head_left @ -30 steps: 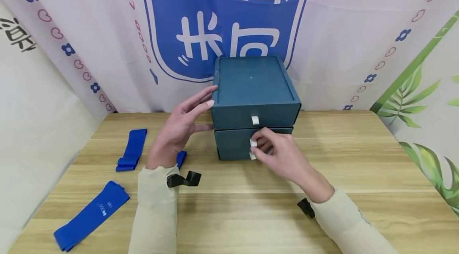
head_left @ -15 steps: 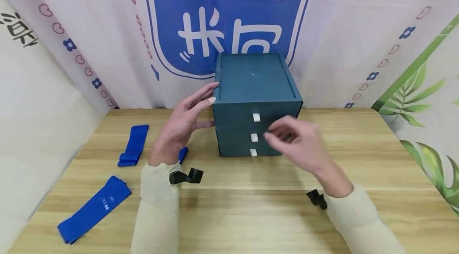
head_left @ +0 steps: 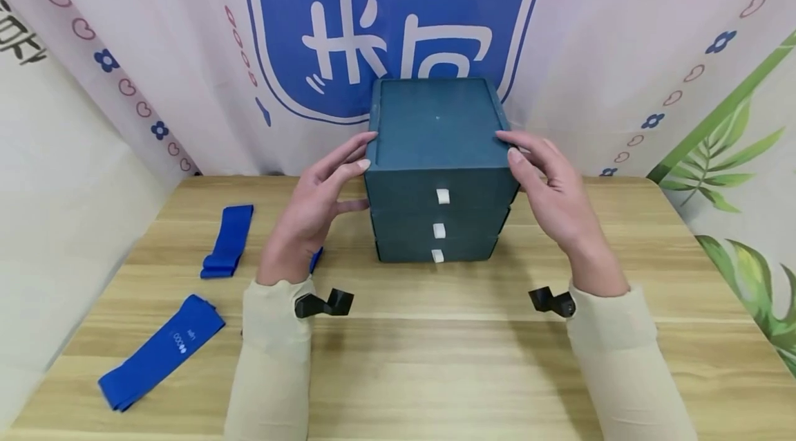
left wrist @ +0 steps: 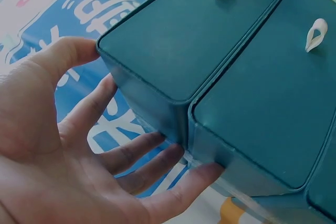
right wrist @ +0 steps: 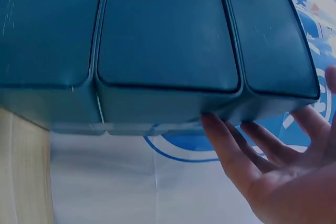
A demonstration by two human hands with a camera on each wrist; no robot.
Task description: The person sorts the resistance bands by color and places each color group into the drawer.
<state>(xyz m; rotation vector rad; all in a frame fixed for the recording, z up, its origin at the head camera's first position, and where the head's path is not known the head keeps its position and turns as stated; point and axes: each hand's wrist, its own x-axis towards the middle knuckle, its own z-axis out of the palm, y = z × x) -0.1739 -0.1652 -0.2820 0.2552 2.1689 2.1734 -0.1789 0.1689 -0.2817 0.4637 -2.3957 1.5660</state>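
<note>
A dark teal three-drawer box (head_left: 435,126) stands at the back of the table, all its drawers pushed in. White pull tabs (head_left: 443,196) run down its front. My left hand (head_left: 311,209) rests on the box's left side, thumb at the front top corner. In the left wrist view, its spread fingers (left wrist: 134,153) touch the side wall across two drawers. My right hand (head_left: 553,195) touches the right side near the top. In the right wrist view, the fingers (right wrist: 231,145) of that hand lie fairly straight along the wall, the thumb mostly out of view.
Blue fabric bands lie at the left of the wooden table (head_left: 435,372): a long printed one (head_left: 162,354), a folded one (head_left: 229,240), and another (head_left: 316,259) partly hidden behind my left wrist. A printed curtain (head_left: 578,68) hangs right behind the box.
My right hand has let go of the middle drawer's tab and moved up to the box's right side. The lower drawers have gone in, uncovering the bottom tab. The left hand stays put.
</note>
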